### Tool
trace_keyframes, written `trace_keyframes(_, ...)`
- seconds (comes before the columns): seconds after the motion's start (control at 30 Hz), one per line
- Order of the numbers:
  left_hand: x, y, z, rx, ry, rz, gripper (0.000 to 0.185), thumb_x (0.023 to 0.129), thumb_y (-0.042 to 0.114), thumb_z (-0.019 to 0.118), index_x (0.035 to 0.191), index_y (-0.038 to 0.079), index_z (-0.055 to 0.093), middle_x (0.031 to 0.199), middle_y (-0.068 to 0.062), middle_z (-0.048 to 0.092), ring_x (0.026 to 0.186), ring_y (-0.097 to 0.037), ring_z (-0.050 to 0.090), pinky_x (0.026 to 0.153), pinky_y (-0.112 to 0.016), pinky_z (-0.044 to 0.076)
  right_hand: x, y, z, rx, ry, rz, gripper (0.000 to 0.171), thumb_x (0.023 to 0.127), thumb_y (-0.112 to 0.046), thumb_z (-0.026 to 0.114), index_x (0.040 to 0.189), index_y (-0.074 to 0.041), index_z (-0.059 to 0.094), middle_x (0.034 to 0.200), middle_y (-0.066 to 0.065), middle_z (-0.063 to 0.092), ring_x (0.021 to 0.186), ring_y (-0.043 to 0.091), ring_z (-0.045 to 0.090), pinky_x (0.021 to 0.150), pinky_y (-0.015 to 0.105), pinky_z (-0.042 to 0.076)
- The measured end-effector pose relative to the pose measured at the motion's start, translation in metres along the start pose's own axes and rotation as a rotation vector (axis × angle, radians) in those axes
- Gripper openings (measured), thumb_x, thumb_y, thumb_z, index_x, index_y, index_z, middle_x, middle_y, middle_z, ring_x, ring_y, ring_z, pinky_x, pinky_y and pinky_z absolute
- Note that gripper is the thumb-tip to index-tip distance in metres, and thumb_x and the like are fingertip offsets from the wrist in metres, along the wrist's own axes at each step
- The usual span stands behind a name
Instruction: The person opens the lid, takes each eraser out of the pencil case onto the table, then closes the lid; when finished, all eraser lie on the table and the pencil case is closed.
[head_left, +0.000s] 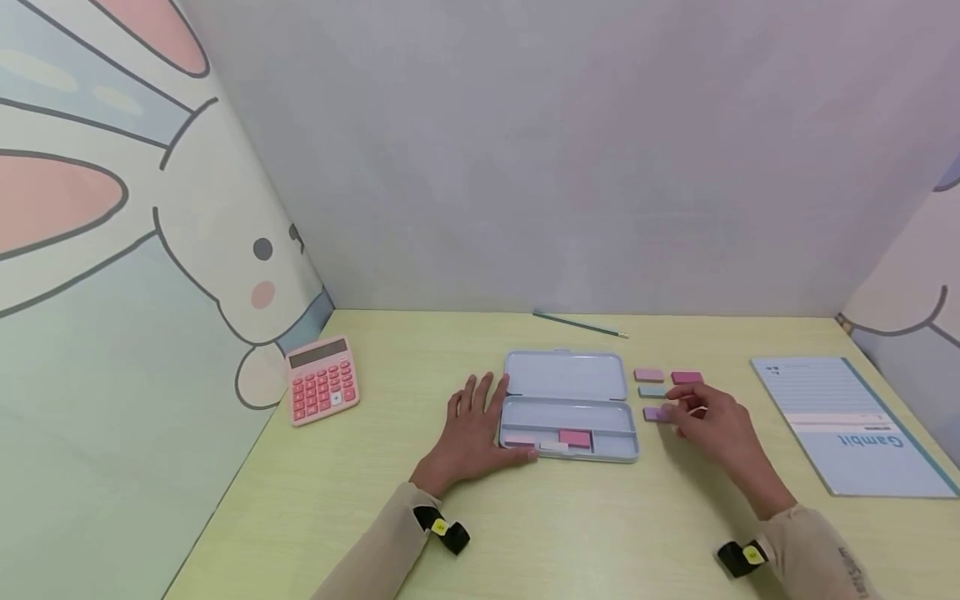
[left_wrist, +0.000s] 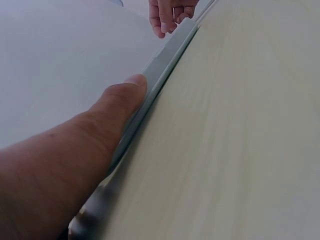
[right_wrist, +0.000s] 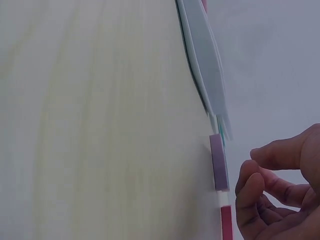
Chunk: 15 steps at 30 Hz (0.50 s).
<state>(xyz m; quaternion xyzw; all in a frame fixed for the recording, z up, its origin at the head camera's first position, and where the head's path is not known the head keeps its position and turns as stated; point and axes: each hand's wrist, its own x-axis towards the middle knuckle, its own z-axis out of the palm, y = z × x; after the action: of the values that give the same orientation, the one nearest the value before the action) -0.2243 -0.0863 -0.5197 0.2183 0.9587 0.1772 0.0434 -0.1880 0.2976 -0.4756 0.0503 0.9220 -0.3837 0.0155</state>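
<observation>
Purple eraser flat on tabletop, just at 3 o'clock of open case; right hand at it, grip curled, hold on it not clear. Left hand flat, grip released, thumb against case's 9 o'clock edge. Three erasers toward 12 o'clock; calculator far at 9, notebook at 3.

- 4 little erasers loose on the desk
- 3 more inside the case
- 1 open pencil case
- 1 pink calculator
- 1 pencil
- 1 notebook
- 2 hands
</observation>
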Motion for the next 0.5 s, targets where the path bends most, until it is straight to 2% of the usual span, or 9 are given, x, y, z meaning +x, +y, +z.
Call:
trace_keyframes(0.3, -0.001, 0.000, -0.001, 0.005, -0.002, -0.005, 0.126, 0.084, 0.088, 0.062, 0.175, 0.023, 0.005, 0.183, -0.013, 0.011, 0.170, -0.042, 0.007, 0.131, -0.065, 0.016, -0.003, -0.027, 0.016, 0.098, -0.043, -0.080, 0.028, 0.104, -0.022, 0.071, 0.124, -0.002, 0.069, 0.099, 0.010, 0.067, 0.076, 0.014, 0.065, 0.063, 0.023, 0.055)
trace_keyframes(0.5, -0.001, 0.001, -0.001, 0.012, -0.003, -0.002, 0.128, 0.083, 0.090, 0.062, 0.175, 0.023, 0.004, 0.183, -0.013, 0.011, 0.170, -0.042, 0.007, 0.131, -0.064, 0.016, -0.003, -0.042, 0.033, 0.137, -0.050, -0.161, 0.020, 0.101, -0.015, 0.074, 0.117, -0.003, 0.072, 0.094, 0.010, 0.069, 0.072, 0.013, 0.063, 0.062, 0.024, 0.054)
